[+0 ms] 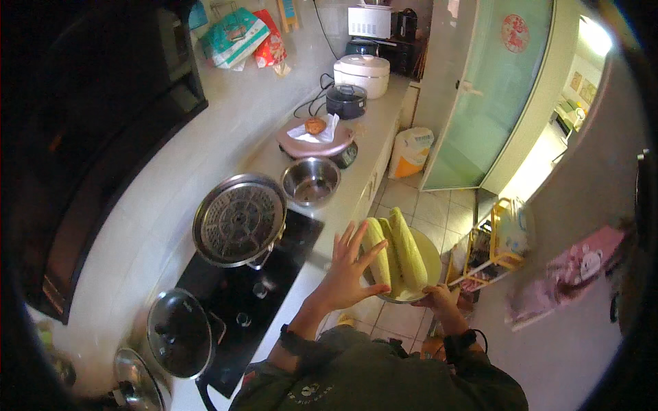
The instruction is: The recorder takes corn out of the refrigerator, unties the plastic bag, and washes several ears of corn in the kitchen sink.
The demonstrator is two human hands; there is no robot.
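Note:
In front of my body a pale round bowl [433, 251] holds several ears of corn [408, 251], pale yellow-green and pointing away from me. My right hand [441, 300] grips the near right side of the bowl's rim. Spread wide, the fingers of my left hand [349, 272] are over the bowl's left side, next to the leftmost ear. Its thumb lies close to the near rim; whether it touches the corn or rim I cannot tell. To the left, a steel pot with a perforated steamer insert [239, 221] stands on the black cooktop [280, 272].
A steel pot [311, 181], a pink dish [313, 148] and a white rice cooker [361, 72] line the counter. A lidded pan [180, 334] sits at near left. Rightward are a yellow-framed rack [493, 257] and a glass door [498, 103]. A sack [411, 153] rests on the floor.

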